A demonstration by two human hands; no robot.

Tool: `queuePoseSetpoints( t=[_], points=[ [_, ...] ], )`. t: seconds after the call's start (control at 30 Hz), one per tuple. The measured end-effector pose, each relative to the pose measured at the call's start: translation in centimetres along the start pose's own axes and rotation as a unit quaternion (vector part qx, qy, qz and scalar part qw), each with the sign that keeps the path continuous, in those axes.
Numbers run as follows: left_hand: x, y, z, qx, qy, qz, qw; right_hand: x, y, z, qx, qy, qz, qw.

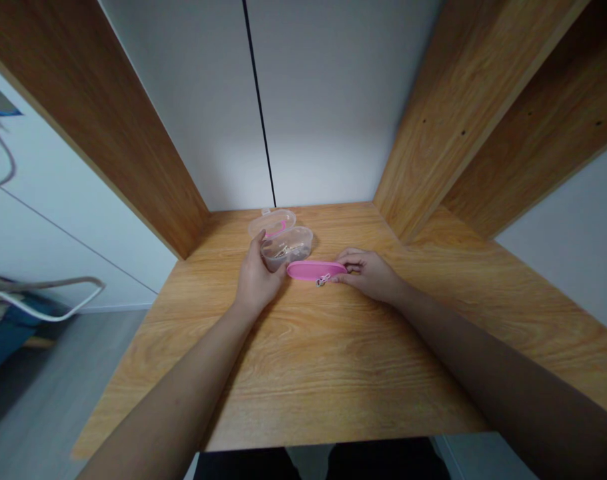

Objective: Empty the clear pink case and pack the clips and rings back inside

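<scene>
An open clear plastic box (303, 243) sits near the back of the wooden table, its lid (283, 220) tipped back toward the wall. Several small metallic items (285, 252) lie inside it, too small to name, and a pink strip shows by the lid. My left hand (257, 279) curls around the box's left end. Its thumb reaches the left tip of a pink oval case (311, 270), or seems to. The case lies in front of the box with a small metal clasp (321, 281) at its front edge. My right hand (367, 273) pinches the case's right end.
The wooden table (333, 373) meets a pale wall panel (323, 133) behind. Wooden uprights stand at the left (148, 153) and right (448, 133). Beyond the table's left edge are a grey floor (98, 353) and a blurred white tube (68, 317).
</scene>
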State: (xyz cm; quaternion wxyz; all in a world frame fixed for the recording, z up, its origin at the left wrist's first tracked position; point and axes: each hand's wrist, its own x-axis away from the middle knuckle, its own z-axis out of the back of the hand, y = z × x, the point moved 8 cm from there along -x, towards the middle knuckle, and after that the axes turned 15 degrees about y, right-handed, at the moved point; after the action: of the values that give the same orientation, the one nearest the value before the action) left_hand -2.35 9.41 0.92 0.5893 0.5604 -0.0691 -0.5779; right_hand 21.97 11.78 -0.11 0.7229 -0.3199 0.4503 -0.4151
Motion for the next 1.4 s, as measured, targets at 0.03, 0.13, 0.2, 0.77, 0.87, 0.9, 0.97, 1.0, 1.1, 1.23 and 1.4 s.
queuePoseSetpoints(
  t=[0.03, 0.13, 0.2, 0.77, 0.87, 0.9, 0.97, 1.0, 1.1, 1.23, 1.4],
  points=[
    [0.0, -0.1, 0.0, 0.001, -0.001, 0.0, 1.0, 0.1, -0.4, -0.2, 0.003, -0.012, 0.016, 1.0],
    [0.1, -0.2, 0.0, 0.001, -0.001, 0.002, 1.0, 0.2, -1.4, -0.2, 0.026, -0.02, 0.054, 0.998],
    [0.1, -0.3, 0.0, 0.005, -0.001, 0.002, 1.0, 0.2, -1.8, -0.1, 0.045, -0.012, 0.068, 0.997],
    [0.1, -0.9, -0.2, 0.006, 0.0, 0.002, 1.0, 0.6, -3.5, 0.3, 0.075, -0.009, 0.123, 0.989],
    [0.1, -1.0, -0.2, 0.005, 0.006, -0.004, 1.0, 0.5, -3.1, 0.3, 0.126, -0.003, 0.12, 0.985],
    [0.1, -1.0, -0.3, 0.005, 0.006, -0.003, 1.0, 0.3, -2.9, 0.5, 0.14, 0.012, 0.115, 0.983],
    [0.1, -1.2, -0.4, 0.01, 0.004, 0.001, 1.0, 0.0, -2.5, 1.3, 0.156, 0.053, 0.1, 0.981],
    [0.1, -1.2, -0.4, 0.014, 0.003, 0.005, 1.0, -0.1, -2.2, 1.7, 0.158, 0.072, 0.092, 0.98],
    [0.1, -1.3, -0.5, 0.023, -0.002, 0.014, 1.0, -0.4, -1.6, 2.4, 0.157, 0.1, 0.074, 0.98],
    [0.1, -0.9, -0.3, 0.009, -0.004, 0.014, 1.0, -0.3, -1.5, 1.5, 0.176, 0.047, 0.08, 0.98],
    [0.0, -0.3, 0.0, 0.001, 0.001, 0.006, 1.0, 0.2, -2.7, 0.5, 0.122, 0.002, 0.08, 0.989]
  ],
)
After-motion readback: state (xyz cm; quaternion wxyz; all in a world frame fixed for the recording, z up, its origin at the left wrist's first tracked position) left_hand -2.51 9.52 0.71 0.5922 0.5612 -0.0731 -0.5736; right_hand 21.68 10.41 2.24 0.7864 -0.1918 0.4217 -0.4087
